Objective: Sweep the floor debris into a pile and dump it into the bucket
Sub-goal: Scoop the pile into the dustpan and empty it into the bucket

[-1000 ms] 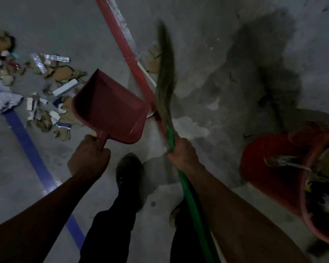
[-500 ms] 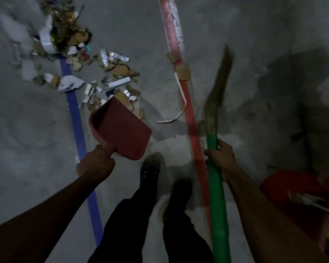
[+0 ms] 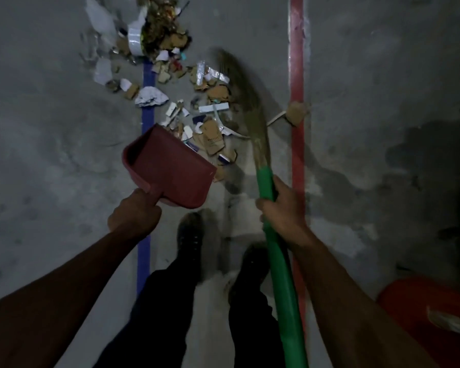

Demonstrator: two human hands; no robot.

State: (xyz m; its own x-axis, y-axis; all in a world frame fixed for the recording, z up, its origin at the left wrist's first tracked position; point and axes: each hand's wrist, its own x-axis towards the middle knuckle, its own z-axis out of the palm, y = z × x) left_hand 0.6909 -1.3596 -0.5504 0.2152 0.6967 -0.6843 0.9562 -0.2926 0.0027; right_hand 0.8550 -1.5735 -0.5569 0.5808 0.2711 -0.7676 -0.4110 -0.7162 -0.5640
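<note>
Left hand (image 3: 134, 213): fingers wrapping the red dustpan (image 3: 168, 166) handle. Right hand (image 3: 283, 208): fingers closing around the green broom (image 3: 266, 181). Debris (image 3: 197, 107): lying on the floor (image 3: 51, 128) at twelve o'clock of the dustpan. Red bucket (image 3: 420, 314): sitting at five o'clock.

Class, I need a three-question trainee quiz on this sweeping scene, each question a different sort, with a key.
1. True or false: the dustpan already holds debris.
2. Which hand grips the broom? A left hand B right hand
3. Fill in: the broom's bristles lie between the blue line and the ___ line.

Key: 1 false; 2 B; 3 red.
</note>
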